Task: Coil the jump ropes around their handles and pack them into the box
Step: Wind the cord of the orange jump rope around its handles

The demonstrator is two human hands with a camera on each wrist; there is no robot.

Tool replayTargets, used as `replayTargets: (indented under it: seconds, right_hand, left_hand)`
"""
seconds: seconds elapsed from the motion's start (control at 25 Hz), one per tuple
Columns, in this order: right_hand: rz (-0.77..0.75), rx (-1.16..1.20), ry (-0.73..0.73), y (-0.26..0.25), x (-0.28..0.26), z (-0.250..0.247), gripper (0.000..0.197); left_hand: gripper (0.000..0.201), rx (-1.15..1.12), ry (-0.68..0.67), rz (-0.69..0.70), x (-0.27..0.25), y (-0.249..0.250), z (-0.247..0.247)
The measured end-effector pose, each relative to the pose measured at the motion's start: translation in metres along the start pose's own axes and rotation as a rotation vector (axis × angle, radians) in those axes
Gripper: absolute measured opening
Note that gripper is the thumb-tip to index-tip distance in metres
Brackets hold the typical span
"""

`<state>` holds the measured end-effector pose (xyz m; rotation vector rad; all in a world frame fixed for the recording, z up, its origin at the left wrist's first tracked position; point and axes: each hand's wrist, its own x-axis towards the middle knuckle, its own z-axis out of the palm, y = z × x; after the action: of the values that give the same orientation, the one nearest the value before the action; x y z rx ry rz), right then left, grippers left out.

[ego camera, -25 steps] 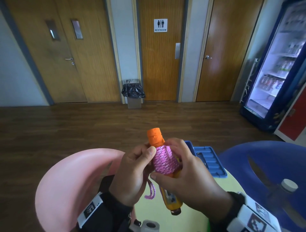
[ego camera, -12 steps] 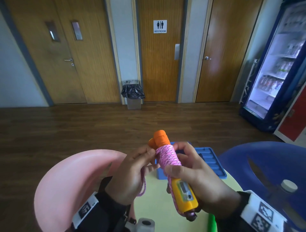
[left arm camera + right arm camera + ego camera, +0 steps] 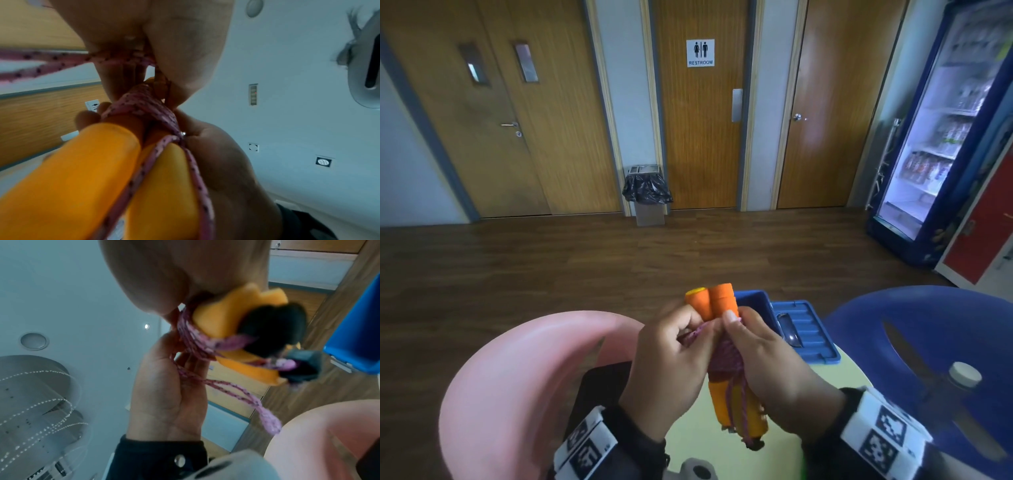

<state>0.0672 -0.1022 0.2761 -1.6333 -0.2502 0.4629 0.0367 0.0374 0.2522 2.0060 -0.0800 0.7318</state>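
Two orange jump-rope handles (image 3: 722,301) are held side by side and upright above the table, with pink speckled rope (image 3: 726,356) wound round their middle. My right hand (image 3: 736,329) grips the wound bundle from the right, its thumb pressing the coil. My left hand (image 3: 690,330) pinches a short loop of the rope beside the coil. The left wrist view shows the handles (image 3: 72,178) close up, the pinched loop (image 3: 51,60) trailing left. In the right wrist view the loop (image 3: 246,395) hangs from my left hand (image 3: 168,386). The blue box (image 3: 753,301) stands open behind the hands.
The box's blue lid (image 3: 804,329) lies to its right on the pale yellow-green table (image 3: 722,455). A pink chair (image 3: 517,377) stands at the left and a blue chair (image 3: 928,325) at the right. A white-capped bottle (image 3: 962,377) stands at the lower right.
The bundle has turned in my right hand, so both orange handle tops now show. My left hand has drawn the hanging rope loop up against the coil.
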Motion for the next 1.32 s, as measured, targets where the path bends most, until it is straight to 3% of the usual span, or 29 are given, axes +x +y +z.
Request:
replayTargets:
  seconds: [0.08, 0.2, 0.36, 0.48, 0.64, 0.72, 0.92, 1.12, 1.2, 1.32]
  right_hand:
    - [0.005, 0.028, 0.059, 0.002, 0.0, 0.002, 0.034]
    - [0.002, -0.089, 0.093, 0.001, 0.0, 0.001, 0.03]
    - [-0.1, -0.262, 0.118, -0.002, -0.003, -0.001, 0.022]
    - [-0.146, -0.434, 0.158, -0.003, 0.0, -0.003, 0.018]
    - [-0.173, -0.468, 0.188, -0.007, 0.003, -0.009, 0.02]
    - [-0.146, -0.41, 0.17, -0.009, 0.003, -0.012, 0.022]
    - [0.13, -0.089, 0.023, -0.011, -0.005, -0.01, 0.031]
    - [0.126, -0.085, 0.062, -0.016, -0.007, -0.011, 0.03]
    - [0.123, -0.095, 0.061, -0.013, -0.006, -0.013, 0.029]
    - [0.153, 0.061, 0.014, -0.009, -0.007, -0.016, 0.033]
  left_hand:
    - [0.029, -0.07, -0.058, -0.031, 0.002, 0.001, -0.001]
    - [0.028, -0.214, -0.15, -0.192, 0.002, 0.004, -0.006]
    - [0.03, -0.364, -0.172, -0.394, 0.003, -0.003, -0.009]
    - [0.018, -0.564, -0.171, -0.498, 0.004, -0.013, -0.006]
    - [0.023, -0.584, -0.158, -0.499, -0.001, -0.014, -0.009]
    - [0.026, -0.487, -0.18, -0.456, -0.001, -0.013, -0.012]
    - [0.032, -0.27, -0.204, -0.24, 0.004, -0.016, -0.021]
    - [0.029, -0.107, -0.095, -0.036, -0.007, -0.015, -0.021]
    - [0.027, -0.104, -0.094, -0.039, -0.007, -0.015, -0.019]
    - [0.024, -0.256, -0.174, -0.183, -0.006, -0.014, -0.014]
